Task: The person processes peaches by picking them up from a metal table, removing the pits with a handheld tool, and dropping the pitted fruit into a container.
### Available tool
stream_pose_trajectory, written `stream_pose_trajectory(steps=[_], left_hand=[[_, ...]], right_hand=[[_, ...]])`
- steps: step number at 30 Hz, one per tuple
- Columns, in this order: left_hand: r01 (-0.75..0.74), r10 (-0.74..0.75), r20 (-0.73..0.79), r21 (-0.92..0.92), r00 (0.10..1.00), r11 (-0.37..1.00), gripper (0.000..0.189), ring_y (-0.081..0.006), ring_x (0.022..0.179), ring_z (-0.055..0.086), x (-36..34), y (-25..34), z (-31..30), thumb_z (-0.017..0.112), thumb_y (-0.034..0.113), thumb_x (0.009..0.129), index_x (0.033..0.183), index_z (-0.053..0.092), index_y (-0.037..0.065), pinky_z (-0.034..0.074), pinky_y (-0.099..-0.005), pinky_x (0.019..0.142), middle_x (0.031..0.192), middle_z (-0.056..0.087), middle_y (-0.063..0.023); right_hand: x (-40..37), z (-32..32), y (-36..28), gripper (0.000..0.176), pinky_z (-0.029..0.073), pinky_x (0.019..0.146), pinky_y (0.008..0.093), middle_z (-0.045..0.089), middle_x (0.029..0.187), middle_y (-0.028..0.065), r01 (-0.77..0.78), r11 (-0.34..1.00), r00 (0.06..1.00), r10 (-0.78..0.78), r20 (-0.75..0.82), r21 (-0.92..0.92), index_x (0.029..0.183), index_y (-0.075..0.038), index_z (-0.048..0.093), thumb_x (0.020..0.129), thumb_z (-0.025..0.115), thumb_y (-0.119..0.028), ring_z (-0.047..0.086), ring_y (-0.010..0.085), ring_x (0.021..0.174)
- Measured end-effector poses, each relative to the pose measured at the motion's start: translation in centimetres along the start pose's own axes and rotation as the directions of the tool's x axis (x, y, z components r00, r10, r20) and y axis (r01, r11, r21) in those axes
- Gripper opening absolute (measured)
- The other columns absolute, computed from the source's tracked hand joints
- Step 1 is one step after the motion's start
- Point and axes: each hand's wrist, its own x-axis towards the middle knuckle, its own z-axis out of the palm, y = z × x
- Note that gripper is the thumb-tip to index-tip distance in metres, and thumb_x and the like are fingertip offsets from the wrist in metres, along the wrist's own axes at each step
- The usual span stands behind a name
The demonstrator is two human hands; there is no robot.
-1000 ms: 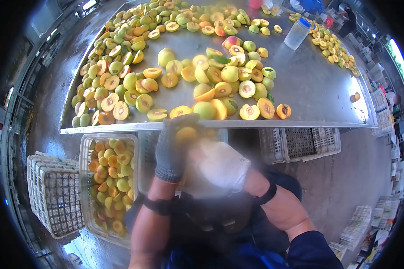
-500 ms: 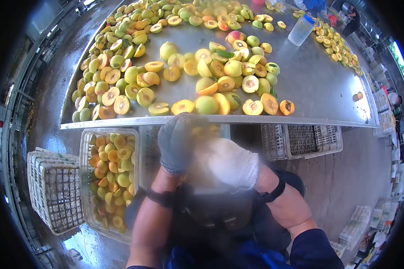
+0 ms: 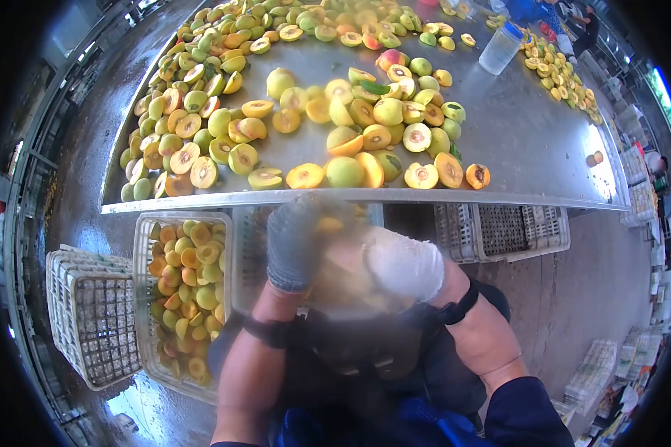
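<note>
My left hand (image 3: 291, 246), in a grey glove, is raised in front of the table's near edge, its fingers smeared by a blur in the middle of the view. My right hand (image 3: 402, 264), in a white glove, is close beside it on the right, fingertips lost in the same blur. Whether either hand holds anything cannot be made out. A yellow-orange patch shows between them, above a blurred crate at my lap. Just beyond, halved yellow-green peaches lie along the metal table (image 3: 499, 156), among them a cut peach half (image 3: 304, 176) near the edge.
A crate of peach halves (image 3: 190, 279) stands left of my legs, with a white slatted crate (image 3: 97, 320) beside it. Under the table's right side are more crates (image 3: 503, 231). A blue-lidded bottle (image 3: 501, 51) stands on the table; a person is at the far right.
My right hand has shifted a little right, away from my left hand. My left hand has dipped slightly. The peaches on the table lie as before.
</note>
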Motion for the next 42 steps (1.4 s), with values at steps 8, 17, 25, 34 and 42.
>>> stream_pose_trajectory(steps=[8,17,25,34,42], left_hand=[[-0.043,0.067,-0.251,0.101,0.966,0.994,0.032,-0.0190,0.095,0.067,-0.4,-0.8,0.3,0.060,0.030,0.104,0.118,0.061,0.001,0.057,-0.0335,0.083,0.101,0.068,-0.0090],[-0.129,0.242,-0.227,0.422,0.943,0.897,0.031,-0.0273,0.094,0.071,0.4,0.3,-4.2,0.074,0.001,0.084,0.114,0.068,0.005,0.056,-0.0386,0.084,0.105,0.072,-0.0110],[0.084,-0.071,-0.346,0.022,0.935,0.996,0.025,-0.0287,0.091,0.070,-1.5,-1.4,-8.9,0.054,0.009,0.102,0.120,0.071,0.001,0.055,-0.0397,0.083,0.105,0.072,-0.0164],[0.498,-0.360,-0.392,0.345,0.847,0.796,0.031,-0.0352,0.096,0.071,-3.8,-0.6,-16.2,0.059,0.026,0.096,0.108,0.074,0.001,0.055,-0.0425,0.089,0.100,0.075,-0.0204],[0.634,-0.451,-0.449,0.606,0.771,0.480,0.045,-0.0384,0.109,0.069,-5.1,-1.2,-20.9,0.062,0.040,0.093,0.118,0.074,0.004,0.049,-0.0463,0.102,0.113,0.073,-0.0227]], right_hand=[[0.8,2.6,1.8,0.034,0.046,0.050,0.0354,0.059,0.064,0.0049,0.254,0.825,0.902,-0.390,-0.183,-0.505,0.100,-0.002,0.062,0.108,0.055,-0.034,0.058,0.0155,0.051],[1.2,-0.7,3.3,0.053,0.056,0.080,0.0457,0.073,0.099,0.0189,0.062,0.352,0.994,-0.108,0.025,-0.934,0.145,-0.006,0.048,0.098,0.062,-0.026,0.071,0.0385,0.087],[3.8,-2.1,5.7,0.064,0.052,0.093,0.0483,0.068,0.115,0.0307,0.042,0.407,0.996,-0.094,0.004,-0.912,0.154,-0.013,0.041,0.094,0.063,-0.022,0.067,0.0443,0.104],[2.3,0.1,-6.2,0.054,0.056,0.075,0.0320,0.072,0.108,0.0084,-0.030,0.492,0.977,-0.168,-0.129,-0.870,0.140,-0.010,0.057,0.088,0.072,-0.013,0.069,0.0182,0.083],[8.5,-3.8,-7.3,0.058,0.053,0.092,0.0475,0.071,0.106,0.0262,-0.429,0.023,0.839,-0.361,-0.408,-0.903,0.118,0.000,0.065,0.082,0.074,-0.045,0.067,0.0432,0.106]])
